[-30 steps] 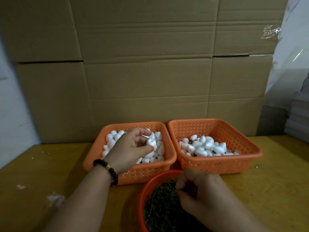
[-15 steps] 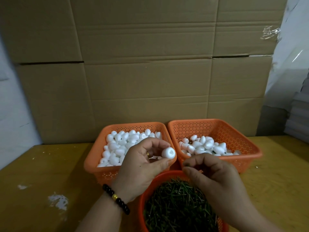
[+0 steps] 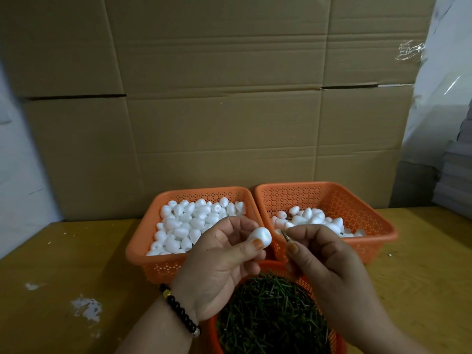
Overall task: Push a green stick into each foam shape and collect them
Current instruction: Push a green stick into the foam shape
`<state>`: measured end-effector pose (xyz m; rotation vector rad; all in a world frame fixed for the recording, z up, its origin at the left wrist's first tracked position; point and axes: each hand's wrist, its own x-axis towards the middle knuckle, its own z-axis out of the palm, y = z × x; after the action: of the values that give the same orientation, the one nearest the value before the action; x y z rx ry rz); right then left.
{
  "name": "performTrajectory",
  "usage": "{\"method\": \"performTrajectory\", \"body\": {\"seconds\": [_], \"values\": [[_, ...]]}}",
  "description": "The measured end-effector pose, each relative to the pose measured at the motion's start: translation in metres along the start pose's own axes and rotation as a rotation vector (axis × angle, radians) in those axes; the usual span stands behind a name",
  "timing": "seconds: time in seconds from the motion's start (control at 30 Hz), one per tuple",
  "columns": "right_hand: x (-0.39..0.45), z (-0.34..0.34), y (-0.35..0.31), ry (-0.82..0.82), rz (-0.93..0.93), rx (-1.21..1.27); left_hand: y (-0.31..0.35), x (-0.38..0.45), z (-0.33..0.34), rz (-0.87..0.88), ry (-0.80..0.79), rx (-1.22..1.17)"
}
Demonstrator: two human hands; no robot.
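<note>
Head view, read from left to right. The yellow counter carries white scuff marks at 8 o'clock. Behind it, from 9 to 3 o'clock, stands a wall of cardboard boxes.

Left orange basket, just left of centre: filled with plain white foam shapes.

Left hand, at 6 to 7 o'clock, with a black bead bracelet at the wrist: its grip is closed on one foam shape, pinched between thumb and fingertips and held above the gap between the two rear baskets.

Round orange basket, at 6 o'clock nearest the viewer: heaped with green sticks; both wrists overlap its rim.

Right hand, at 5 o'clock: its grip pinches a single green stick between thumb and forefinger. The free end of the stick points up and left toward the held foam shape, just beside it; contact between the two cannot be made out.

Right orange basket, touching the left basket along its side: holds a smaller pile of foam shapes toward its near left; whether these carry sticks is mostly too small to tell.

At 3 o'clock, a pale stack of flat sheets rises beside the boxes.
</note>
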<state>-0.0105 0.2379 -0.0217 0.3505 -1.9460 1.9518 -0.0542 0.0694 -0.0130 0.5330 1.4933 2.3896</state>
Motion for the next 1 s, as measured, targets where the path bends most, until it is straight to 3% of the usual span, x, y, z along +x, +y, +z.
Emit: {"method": "performTrajectory", "body": {"seconds": [0.43,1.0], "values": [[-0.0023,-0.0010,0.0011,-0.130,0.089,-0.049,0.0021,0.0028,-0.0049,-0.128,-0.018,-0.292],[-0.0004,0.0012,0.0046,-0.118,0.140,0.028,-0.0004,0.0014,-0.0010,-0.029,0.019,-0.059]]}}
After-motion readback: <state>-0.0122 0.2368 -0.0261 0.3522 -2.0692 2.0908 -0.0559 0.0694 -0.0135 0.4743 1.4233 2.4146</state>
